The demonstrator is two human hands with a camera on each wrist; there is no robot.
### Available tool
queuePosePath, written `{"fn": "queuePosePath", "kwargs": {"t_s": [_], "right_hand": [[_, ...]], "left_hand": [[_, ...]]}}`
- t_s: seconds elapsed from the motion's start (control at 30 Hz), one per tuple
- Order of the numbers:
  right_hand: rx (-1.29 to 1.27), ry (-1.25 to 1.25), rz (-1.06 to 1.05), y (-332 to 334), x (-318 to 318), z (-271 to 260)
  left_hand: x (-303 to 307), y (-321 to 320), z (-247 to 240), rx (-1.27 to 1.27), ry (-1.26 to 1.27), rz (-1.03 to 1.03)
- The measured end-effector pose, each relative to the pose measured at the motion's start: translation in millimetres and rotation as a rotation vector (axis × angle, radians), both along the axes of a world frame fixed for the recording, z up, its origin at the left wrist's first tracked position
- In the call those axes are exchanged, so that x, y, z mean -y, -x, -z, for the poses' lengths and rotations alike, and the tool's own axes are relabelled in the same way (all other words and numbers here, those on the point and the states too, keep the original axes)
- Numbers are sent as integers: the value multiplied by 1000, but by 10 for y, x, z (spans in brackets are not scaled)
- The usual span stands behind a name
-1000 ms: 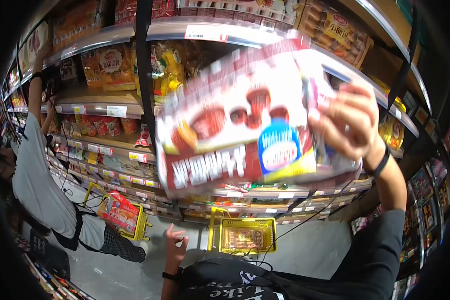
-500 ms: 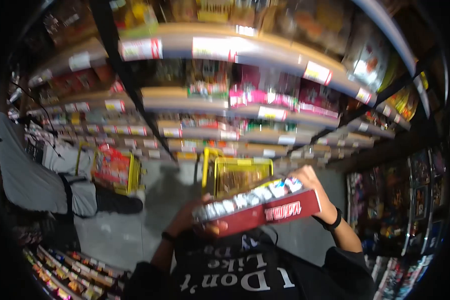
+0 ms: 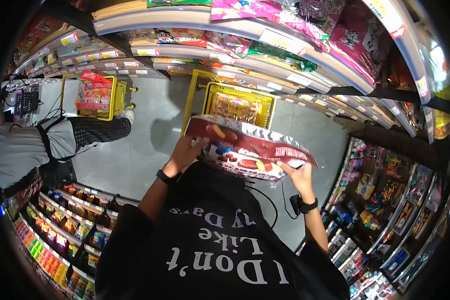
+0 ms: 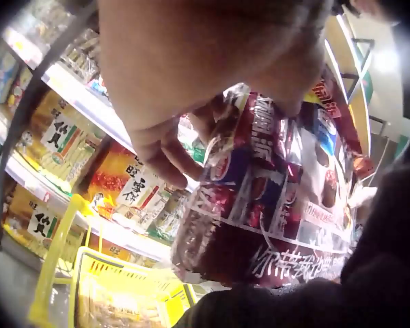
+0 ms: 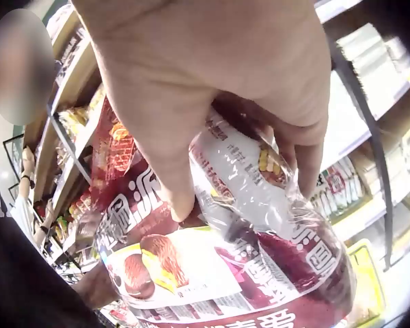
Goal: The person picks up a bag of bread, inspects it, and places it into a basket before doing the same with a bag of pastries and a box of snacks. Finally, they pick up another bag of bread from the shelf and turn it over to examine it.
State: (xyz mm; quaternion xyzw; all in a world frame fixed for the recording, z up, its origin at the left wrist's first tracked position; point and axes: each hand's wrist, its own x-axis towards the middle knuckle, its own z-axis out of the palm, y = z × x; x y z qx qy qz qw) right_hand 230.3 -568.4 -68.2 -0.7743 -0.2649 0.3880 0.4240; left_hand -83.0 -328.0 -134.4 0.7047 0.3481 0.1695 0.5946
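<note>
Left hand (image 3: 186, 151) and right hand (image 3: 300, 178), apparently half closed, grip opposite ends of a glossy snack pack (image 3: 250, 145); it could slip if either loosens.

Both hands (image 3: 186, 151) (image 3: 300, 179) grip, apart, before the torso (image 3: 220, 245).

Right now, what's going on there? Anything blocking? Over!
Left grip, right grip: both on maroon-and-white plastic snack pack. Yellow plastic basket beyond; nothing visibly blocking.
</note>
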Motion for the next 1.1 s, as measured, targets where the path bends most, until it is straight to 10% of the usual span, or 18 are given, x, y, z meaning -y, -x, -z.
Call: {"fn": "queuePosePath", "kwargs": {"t_s": [0.47,0.67,0.8,0.93,1.03,1.1], "right_hand": [[-331,228,42,-1088,-914,3387],[-350,428,63,-1276,-1024,3909],[-542,600,15,-1307,-1108,3924],[-564,557,-168,-822,-1386,3594],[-584,497,-245,-530,-1444,3367],[-448,458,-378,-402,-1420,3205]], "left_hand": [[247,-1036,3006,-303,204,-575],[274,-1213,3745,-288,103,-602],[263,-1248,3874,101,649,-565],[477,-1186,3972,-194,110,-296],[961,-1023,4249,-344,147,-119],[874,-868,3615,-296,229,-165]]}}
